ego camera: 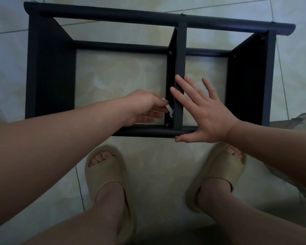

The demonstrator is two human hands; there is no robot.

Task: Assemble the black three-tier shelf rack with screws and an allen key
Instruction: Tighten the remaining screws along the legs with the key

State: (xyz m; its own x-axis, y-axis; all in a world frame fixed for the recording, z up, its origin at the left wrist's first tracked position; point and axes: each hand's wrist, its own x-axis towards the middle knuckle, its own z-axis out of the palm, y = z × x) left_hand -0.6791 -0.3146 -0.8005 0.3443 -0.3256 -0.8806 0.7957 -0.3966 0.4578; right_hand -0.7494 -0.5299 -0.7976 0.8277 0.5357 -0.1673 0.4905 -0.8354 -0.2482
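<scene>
On the tiled floor [148, 165], at the person's feet, lies the black rack [113, 15], tipped on its side so the shelves stand upright.

- Shelf panels: three. Left [49, 76], middle [180, 68], right [245, 82].
- Round tubes joining them: three in view. Two run along the far side, one high and one low [120, 47]; one runs along the near side [148, 132].
- Handling, as I judge it: stiff and boxy, probably light enough for one person to shift but awkward in bulk. The painted tubes look smooth and may slip in the hand. A panel edge, or a tube close to a joint, seems the surest hold. A joint not fully tightened could rack or twist.
- Slippers [104, 174]: two, beige, toes just short of the near tube.
- Right hand [207, 114]: flat, fingers spread and straight. They lie across the middle panel's top edge and the thumb lies along the near tube. It looks like steadying pressure, not a grasp.
- Left hand [145, 106]: fingers curled, pinching a small pale allen key [170, 110] against the middle panel's left face. The key's exact shape is hard to make out.
- Screw heads on that face: two, one near the far end [170, 52] and one near the near end [167, 124], just below the key. That lower one looks like the one being worked. The key is tiny and easily dropped.
</scene>
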